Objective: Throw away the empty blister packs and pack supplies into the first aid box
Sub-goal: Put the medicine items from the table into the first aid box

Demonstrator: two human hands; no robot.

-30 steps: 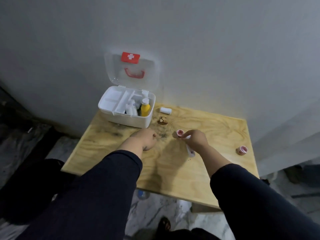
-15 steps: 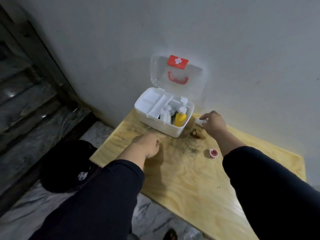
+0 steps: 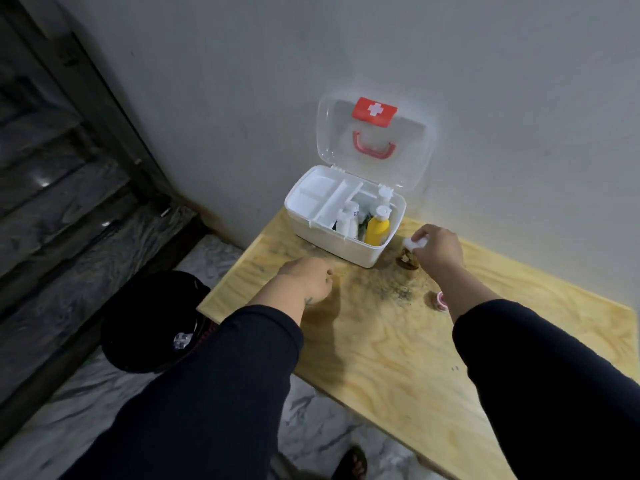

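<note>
The white first aid box stands open at the back of the wooden table, its clear lid leaning on the wall. A yellow bottle and white bottles stand inside its right part. My right hand is just right of the box, fingers closed on a small white roll. My left hand rests as a fist on the table in front of the box. A small pink-rimmed tape roll lies beside my right forearm.
A brown knot or stain marks the table under my right hand. A black bin with a blister pack inside stands on the marble floor left of the table. Dark steps rise at the far left.
My right hand left the pink tape roll on the table, reached to the white roll by the box and closed on it, lifting it a little. The view swung left, revealing the bin.
</note>
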